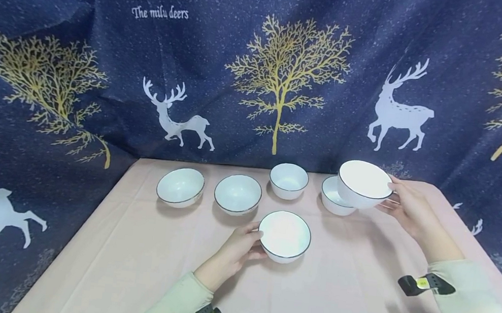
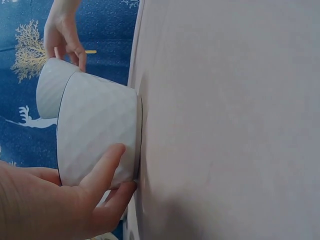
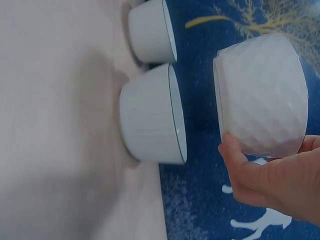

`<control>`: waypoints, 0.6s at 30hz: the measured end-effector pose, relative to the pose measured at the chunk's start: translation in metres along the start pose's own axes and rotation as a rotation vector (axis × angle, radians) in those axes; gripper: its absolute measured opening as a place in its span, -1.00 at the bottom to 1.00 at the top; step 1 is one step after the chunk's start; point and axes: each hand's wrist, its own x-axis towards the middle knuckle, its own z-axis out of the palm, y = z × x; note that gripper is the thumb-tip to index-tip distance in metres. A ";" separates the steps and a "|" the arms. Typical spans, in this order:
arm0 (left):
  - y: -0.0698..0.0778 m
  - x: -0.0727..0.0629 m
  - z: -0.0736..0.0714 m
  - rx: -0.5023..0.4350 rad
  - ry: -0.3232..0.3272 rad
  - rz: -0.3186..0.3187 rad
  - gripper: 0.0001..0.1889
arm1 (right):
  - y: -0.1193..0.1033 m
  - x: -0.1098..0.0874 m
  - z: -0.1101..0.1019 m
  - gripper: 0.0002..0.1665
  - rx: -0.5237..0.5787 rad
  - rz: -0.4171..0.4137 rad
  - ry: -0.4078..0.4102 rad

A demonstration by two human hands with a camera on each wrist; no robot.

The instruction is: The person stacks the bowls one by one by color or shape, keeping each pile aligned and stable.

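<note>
My left hand (image 1: 239, 247) grips the left side of a white bowl (image 1: 284, 235) with a dark rim, thumb by the rim and fingers beneath. In the left wrist view this bowl (image 2: 97, 130) has a dimpled outer wall, and its base is right at the pink cloth. Raised above the table, another white bowl (image 1: 364, 185) is held by my right hand (image 1: 411, 206) at its right side. The right wrist view shows that bowl (image 3: 262, 97) well apart from a smaller standing bowl (image 3: 150, 117), which it partly covers in the head view.
Along the back of the pink-covered table (image 1: 165, 270) stand a left bowl (image 1: 181, 187), a second bowl (image 1: 238, 194), a smaller bowl (image 1: 288, 181) and the partly covered bowl (image 1: 331, 198). A dark blue curtain (image 1: 245, 120) with deer and trees hangs behind.
</note>
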 end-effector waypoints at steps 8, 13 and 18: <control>0.000 -0.001 0.000 0.002 -0.002 0.006 -0.50 | 0.001 -0.003 0.019 -0.18 -0.056 -0.001 -0.032; -0.001 0.000 0.000 0.002 -0.005 0.013 -0.50 | 0.003 -0.004 0.027 -0.19 -0.059 -0.008 -0.057; -0.001 0.000 0.000 -0.004 -0.003 0.012 -0.50 | 0.005 -0.005 0.037 -0.19 -0.085 -0.011 -0.061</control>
